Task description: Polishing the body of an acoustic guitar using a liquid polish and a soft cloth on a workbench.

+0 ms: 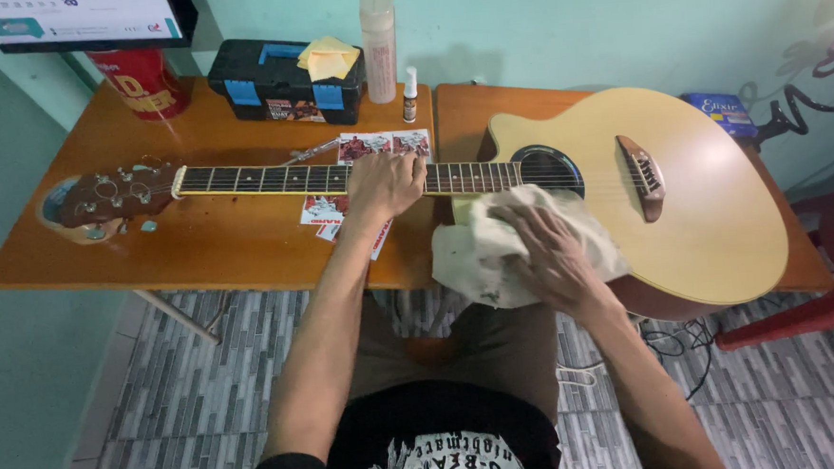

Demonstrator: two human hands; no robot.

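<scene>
My hands on the guitar, one at the neck, one on a cloth.

My right hand (551,251) lies open and flat on the pale cloth (494,249) draped over the guitar (701,201) body's near edge. At ten o'clock from it, my left hand (386,184) curls closed over the neck. Farther, at twelve o'clock, a black toolbox (276,80) sits on the wooden table (199,246).

Bare orange wooden table (199,255) lies open in front of the neck of the pale acoustic guitar (701,201); behind it, a black-and-blue plastic toolbox (280,80), red tin (147,82) and tall translucent bottle (379,46) crowd the wall side.
</scene>
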